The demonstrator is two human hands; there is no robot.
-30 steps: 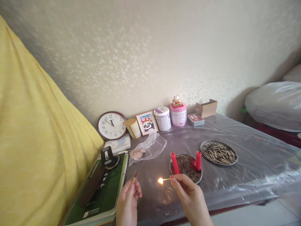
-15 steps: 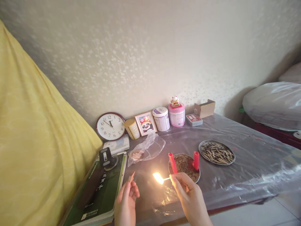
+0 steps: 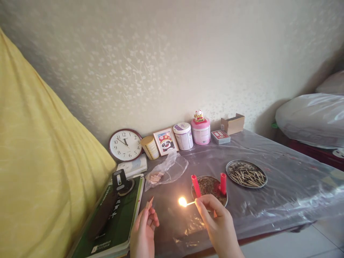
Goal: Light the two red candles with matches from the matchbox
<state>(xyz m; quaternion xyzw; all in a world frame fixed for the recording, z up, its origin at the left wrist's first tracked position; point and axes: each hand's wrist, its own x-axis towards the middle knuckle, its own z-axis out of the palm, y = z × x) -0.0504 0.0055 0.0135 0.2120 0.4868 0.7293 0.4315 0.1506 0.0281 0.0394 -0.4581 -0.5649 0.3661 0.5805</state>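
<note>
- far left: a yellow cloth (image 3: 48,150) hung in soft folds beside the table.
- left edge: a green book (image 3: 122,218) lay on the table, with a black holder (image 3: 120,181) on its upper end.
- behind it: a round clock (image 3: 125,152) leaned at the wall, a pale booklet (image 3: 134,165) before it.
- left of centre: the left hand (image 3: 145,225) pinched a thin strip (image 3: 150,203) between thumb and fingers.
- centre, rear: a tilted gold can (image 3: 150,147), a framed panda picture (image 3: 165,141) and a white tub (image 3: 183,137) stood below the pale, leaf-patterned wall (image 3: 172,64); a clear bag (image 3: 176,166) lay in front.
- centre, front: a burning match (image 3: 190,203) was grasped at its plain end by the right hand (image 3: 215,218), its flame left of the red candles (image 3: 223,184), which stood on a stained metal dish (image 3: 206,182).
- right of centre: a pink tub (image 3: 201,135) bore a cat figurine (image 3: 199,116); a card box (image 3: 220,137) and an open carton (image 3: 233,125) followed.
- right: a second dish (image 3: 266,182) held matchsticks (image 3: 247,174); clear, wrinkled sheeting (image 3: 285,186) covered the greyish table, above a tiled floor (image 3: 303,243).
- far right: a plastic-wrapped bundle (image 3: 311,118) bulged beside the wall.
</note>
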